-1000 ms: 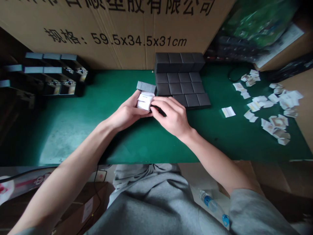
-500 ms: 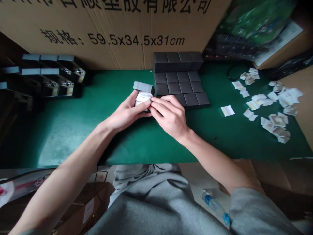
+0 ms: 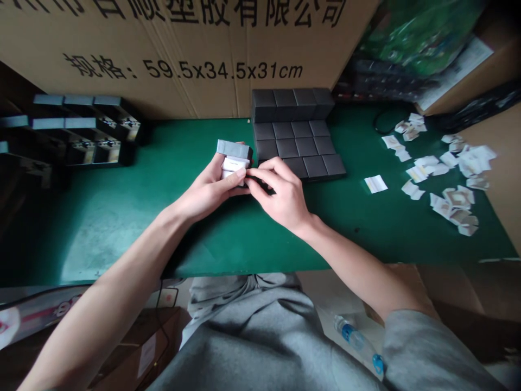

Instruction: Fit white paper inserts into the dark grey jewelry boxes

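My left hand point(image 3: 207, 187) grips a small jewellery box point(image 3: 233, 147) with its grey lid standing up. A white insert point(image 3: 236, 164) with a short line of dark print shows inside the box, and my left thumb presses on its lower part. At the box's right edge is my right hand point(image 3: 283, 193), thumb and forefinger drawn together. Whatever lies between those fingertips is too small to make out. Just behind my right hand stand several closed dark boxes point(image 3: 303, 130) in stacked rows.
Open dark boxes point(image 3: 87, 130) stand at the left on the green table point(image 3: 122, 217). Folded white paper pieces point(image 3: 459, 163) lie scattered at the right, with one piece point(image 3: 375, 183) apart from them. A large cardboard carton point(image 3: 195, 92) closes off the back.
My right fingers have drawn back slightly from over the insert to the box's right edge. More of the printed white insert shows. My left hand keeps its hold.
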`<state>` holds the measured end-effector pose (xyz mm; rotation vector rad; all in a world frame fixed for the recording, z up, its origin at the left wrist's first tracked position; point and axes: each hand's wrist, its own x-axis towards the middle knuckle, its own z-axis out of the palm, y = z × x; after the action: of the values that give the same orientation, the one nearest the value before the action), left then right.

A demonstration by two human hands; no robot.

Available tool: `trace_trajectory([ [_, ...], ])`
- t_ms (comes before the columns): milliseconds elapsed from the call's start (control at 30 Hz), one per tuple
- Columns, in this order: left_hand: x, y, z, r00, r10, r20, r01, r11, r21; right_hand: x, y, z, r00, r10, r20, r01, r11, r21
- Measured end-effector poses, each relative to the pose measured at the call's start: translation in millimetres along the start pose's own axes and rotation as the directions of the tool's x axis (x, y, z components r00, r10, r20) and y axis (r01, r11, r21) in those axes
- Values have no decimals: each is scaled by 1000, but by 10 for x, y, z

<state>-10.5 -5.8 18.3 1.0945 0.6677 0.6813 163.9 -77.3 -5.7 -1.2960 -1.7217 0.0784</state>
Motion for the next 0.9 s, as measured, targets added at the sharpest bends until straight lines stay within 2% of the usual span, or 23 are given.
trace_trajectory([
  [133,-3,11,-4,1000,27,11,-27,999,-36,12,-20,-14,1000,-28,-8,28,1000,7],
  [367,1,-24,4,996,94,4,-94,995,-23,20,-30,2,988,152,23,-153,961,232],
  [567,-5,-18,7,994,104,28,-104,995,-6,27,-24,4,978,209,8,-202,933,297],
  [667,4,-37,-8,994,104,40,-104,995,-2,33,-47,-16,984,177,-13,-168,955,243],
  [900,4,-103,-9,993,114,12,-114,990,82,7,-14,-22,997,-54,-55,54,999,-6],
])
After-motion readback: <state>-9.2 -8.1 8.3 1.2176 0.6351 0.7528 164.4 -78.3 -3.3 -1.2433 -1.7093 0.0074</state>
